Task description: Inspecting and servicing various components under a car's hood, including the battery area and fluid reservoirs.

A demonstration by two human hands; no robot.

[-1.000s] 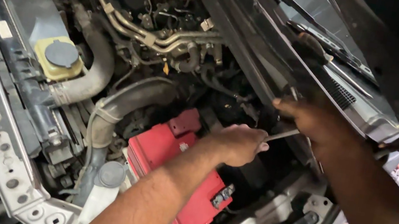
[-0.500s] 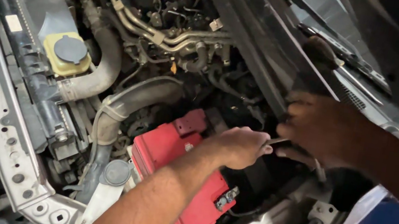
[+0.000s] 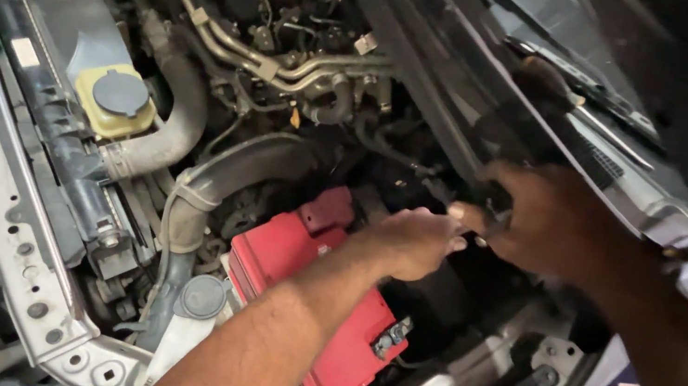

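While curled, hands (image 3: 488, 233) fingertip-to-fingertip above battery (image 3: 314, 310).

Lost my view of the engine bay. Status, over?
Left hand and right hand meet, fingers curled, over red battery. Whatever they grip is hidden. Grey hose alongside, apart.

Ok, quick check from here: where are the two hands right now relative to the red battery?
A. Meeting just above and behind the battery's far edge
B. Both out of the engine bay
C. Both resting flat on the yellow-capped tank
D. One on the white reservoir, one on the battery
A: the left hand and right hand come together over the dark gap just past the red battery, well away from the yellow-capped tank.
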